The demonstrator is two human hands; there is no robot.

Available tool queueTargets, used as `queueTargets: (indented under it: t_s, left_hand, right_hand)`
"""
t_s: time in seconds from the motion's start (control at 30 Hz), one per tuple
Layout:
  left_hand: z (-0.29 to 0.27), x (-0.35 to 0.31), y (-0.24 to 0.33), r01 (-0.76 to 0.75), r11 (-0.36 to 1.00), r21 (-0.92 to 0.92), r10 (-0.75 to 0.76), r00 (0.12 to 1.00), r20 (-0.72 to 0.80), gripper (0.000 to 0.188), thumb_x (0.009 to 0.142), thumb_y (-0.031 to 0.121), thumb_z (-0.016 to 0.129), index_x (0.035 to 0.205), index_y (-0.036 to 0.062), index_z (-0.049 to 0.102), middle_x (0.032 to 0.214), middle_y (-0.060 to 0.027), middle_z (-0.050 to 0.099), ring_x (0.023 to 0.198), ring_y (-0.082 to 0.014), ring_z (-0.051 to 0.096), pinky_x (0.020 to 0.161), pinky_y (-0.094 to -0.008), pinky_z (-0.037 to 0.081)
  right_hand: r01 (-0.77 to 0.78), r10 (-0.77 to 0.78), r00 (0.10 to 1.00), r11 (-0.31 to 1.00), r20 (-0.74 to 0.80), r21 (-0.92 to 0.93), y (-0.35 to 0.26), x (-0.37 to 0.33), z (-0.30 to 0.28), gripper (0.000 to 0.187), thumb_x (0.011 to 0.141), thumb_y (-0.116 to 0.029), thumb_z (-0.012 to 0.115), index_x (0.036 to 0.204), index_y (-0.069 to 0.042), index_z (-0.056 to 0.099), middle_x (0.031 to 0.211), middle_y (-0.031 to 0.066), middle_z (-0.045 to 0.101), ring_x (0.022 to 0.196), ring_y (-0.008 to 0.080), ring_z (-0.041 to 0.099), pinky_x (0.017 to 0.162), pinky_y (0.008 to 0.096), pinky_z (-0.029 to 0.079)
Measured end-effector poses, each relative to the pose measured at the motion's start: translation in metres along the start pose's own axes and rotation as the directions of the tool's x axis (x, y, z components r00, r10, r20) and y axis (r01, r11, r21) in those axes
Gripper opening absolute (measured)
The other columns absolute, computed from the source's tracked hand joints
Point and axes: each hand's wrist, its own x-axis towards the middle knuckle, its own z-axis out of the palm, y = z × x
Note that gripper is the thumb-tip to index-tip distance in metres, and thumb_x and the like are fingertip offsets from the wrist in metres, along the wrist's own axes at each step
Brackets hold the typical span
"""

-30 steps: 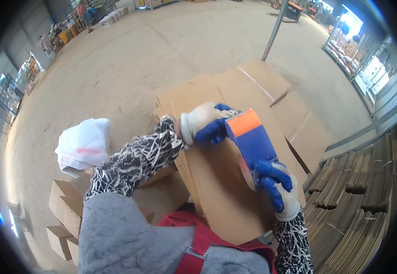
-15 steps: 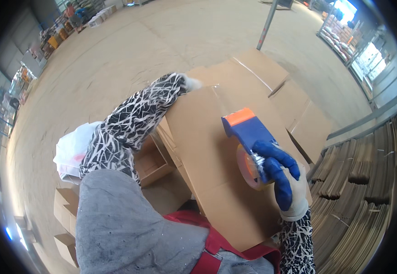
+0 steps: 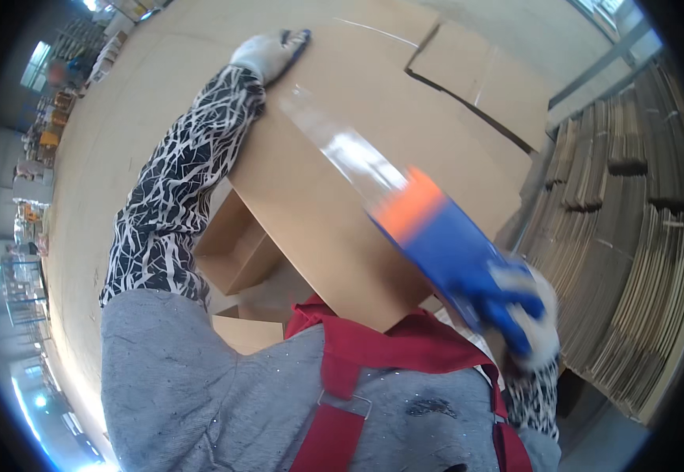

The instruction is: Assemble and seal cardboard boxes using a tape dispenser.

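Over the cardboard [image 3: 334,228], tape [image 3: 350,157] is stretched from the dispenser [image 3: 452,248], its near end wrapped by fingers of the right hand [image 3: 524,307]. Whether anything is pinched by the left hand [image 3: 267,57], at the left edge, cannot be told. Stiff, light handling is expected of the dispenser, best gripped at its near end.

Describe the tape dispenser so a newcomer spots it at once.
Find the large brown cardboard mid-picture; a clear, shiny tape strip runs across it toward the lower right. At the strip's near end, in the blue-and-white-gloved right hand, is the tape dispenser. Its bright orange end on a blue body sets it apart from hand and cardboard.
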Motion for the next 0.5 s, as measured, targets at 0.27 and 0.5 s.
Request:
queueTargets:
  t_s: [0.27, 0.5]
  left_hand:
    - [-0.016, -0.028, 0.033, 0.082, 0.977, 0.198, -0.028, 0.965, -0.261, 0.069, 0.088, 0.066, 0.038, 0.124, 0.0108, 0.057, 0.121, -0.0149, 0.061, 0.115, -0.0317, 0.056, 0.098, -0.0408, 0.041]
    - [0.015, -0.254, 0.224, -0.78, 0.626, -0.005, 0.779, 0.625, 0.047, 0.074, 0.077, 0.03, 0.066, 0.143, 0.0156, 0.036, 0.146, -0.0273, 0.027, 0.135, -0.0492, 0.023, 0.108, -0.0645, 0.013]
  right_hand:
    - [-0.457, 0.461, 0.873, 0.887, -0.159, 0.061, 0.018, -0.154, 0.001, 0.035, 0.075, -0.02, 0.059, 0.098, 0.004, 0.068, 0.097, 0.0168, 0.066, 0.086, 0.0235, 0.061, 0.079, 0.0323, 0.047]
    - [-0.329, 0.362, 0.915, 0.925, -0.178, 0.19, 0.045, -0.111, 0.019, 0.032, 0.078, -0.007, 0.055, 0.107, 0.001, 0.066, 0.101, 0.0172, 0.066, 0.093, 0.0279, 0.064, 0.087, 0.0322, 0.047]
